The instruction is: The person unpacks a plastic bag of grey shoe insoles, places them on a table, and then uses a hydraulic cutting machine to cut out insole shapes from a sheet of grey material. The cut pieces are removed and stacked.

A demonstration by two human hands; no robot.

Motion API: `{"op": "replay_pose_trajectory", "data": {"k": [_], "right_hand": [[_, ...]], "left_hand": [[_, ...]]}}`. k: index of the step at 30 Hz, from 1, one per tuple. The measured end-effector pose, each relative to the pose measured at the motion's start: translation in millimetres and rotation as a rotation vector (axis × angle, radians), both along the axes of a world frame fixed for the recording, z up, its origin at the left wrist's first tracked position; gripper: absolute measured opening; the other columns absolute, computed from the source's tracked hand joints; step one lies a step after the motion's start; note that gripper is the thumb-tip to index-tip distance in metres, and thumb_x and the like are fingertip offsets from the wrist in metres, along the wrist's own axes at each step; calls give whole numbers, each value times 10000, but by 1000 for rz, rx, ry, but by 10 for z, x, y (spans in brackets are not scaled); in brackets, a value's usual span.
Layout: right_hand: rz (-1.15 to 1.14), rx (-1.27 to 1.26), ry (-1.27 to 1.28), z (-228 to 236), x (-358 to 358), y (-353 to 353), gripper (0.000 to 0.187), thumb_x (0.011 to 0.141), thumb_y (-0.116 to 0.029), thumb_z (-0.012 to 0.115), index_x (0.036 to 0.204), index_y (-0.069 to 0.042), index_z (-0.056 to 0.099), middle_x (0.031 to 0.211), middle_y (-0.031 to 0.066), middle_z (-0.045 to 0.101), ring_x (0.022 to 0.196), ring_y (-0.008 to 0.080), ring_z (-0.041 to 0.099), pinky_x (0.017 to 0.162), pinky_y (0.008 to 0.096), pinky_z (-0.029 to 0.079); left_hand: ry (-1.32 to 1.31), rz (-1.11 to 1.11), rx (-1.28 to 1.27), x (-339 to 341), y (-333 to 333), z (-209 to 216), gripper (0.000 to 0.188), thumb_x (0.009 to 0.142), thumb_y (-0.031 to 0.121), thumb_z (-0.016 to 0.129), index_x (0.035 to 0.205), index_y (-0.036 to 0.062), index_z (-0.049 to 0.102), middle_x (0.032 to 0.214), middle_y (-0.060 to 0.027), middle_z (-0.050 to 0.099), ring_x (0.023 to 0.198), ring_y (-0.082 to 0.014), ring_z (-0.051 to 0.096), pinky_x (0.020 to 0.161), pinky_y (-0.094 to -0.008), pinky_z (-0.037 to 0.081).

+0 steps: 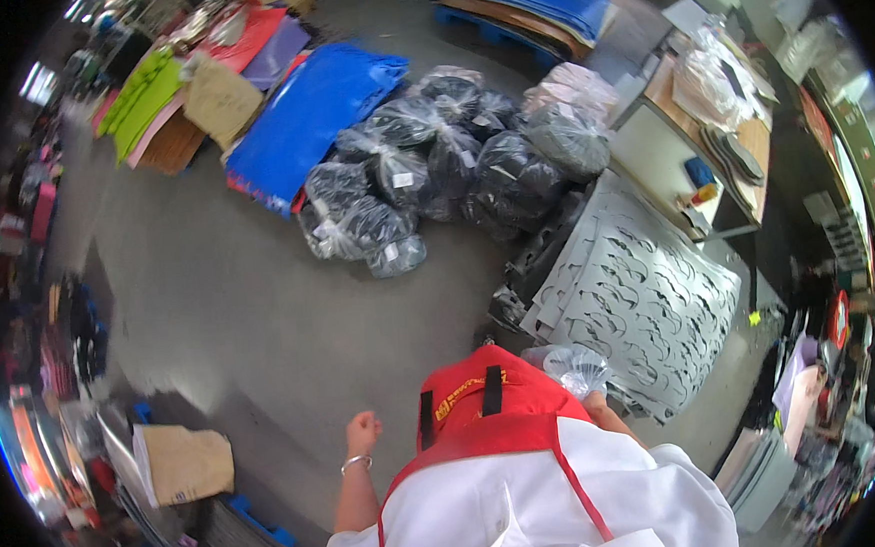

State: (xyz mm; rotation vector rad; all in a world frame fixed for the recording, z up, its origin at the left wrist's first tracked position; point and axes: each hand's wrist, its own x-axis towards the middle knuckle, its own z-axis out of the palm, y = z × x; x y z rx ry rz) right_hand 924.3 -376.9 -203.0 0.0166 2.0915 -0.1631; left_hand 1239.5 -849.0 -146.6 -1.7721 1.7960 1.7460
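Observation:
My right hand (596,405), partly covered by my red apron (495,395) and white sleeve, is closed on the gathered clear plastic bag (576,367). What the bag holds, if anything, I cannot make out. Beside it lies a stack of grey sheets (639,291) with curved shapes cut out. On the other side of the apron, my left hand (363,434) hangs above the grey floor with curled fingers and nothing visible in them. A bracelet circles that wrist.
Ahead, dark filled plastic bags (440,153) are heaped on the floor beside stacked blue sheets (318,120). A worktable (750,144) stands at the right, bearing clear plastic. Colourful sheets (141,101) lie at the far left; a tan sack-like piece (189,463) is at the near left.

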Motion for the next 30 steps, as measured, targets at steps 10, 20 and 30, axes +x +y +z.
{"op": "replay_pose_trajectory", "data": {"k": [10, 20, 30], "right_hand": [[-207, 181, 14, 611, -336, -1261, 313, 721, -159, 590, 946, 43, 669, 1074, 280, 624, 1053, 375, 609, 868, 427, 503], [-308, 240, 150, 1547, -925, -2668, 425, 751, -242, 630, 1098, -2, 578, 1134, 243, 618, 1086, 388, 589, 893, 435, 489], [-42, 189, 50, 1207, -2483, -3125, 364, 765, -193, 561, 1061, 9, 622, 1105, 248, 630, 1064, 378, 603, 895, 432, 490]], "left_hand": [[-296, -440, 81, -863, -1712, -560, 246, 865, 238, 584, 932, 17, 672, 745, -89, 664, 628, -161, 639, 628, -337, 523], [153, -30, 93, -2931, -3442, -173, 183, 960, 125, 508, 1081, 36, 612, 823, -81, 650, 646, -133, 618, 606, -258, 536], [-179, -338, 71, -2686, -3113, -258, 186, 950, 176, 528, 1055, 55, 623, 790, -71, 659, 631, -149, 633, 558, -277, 523]]}}
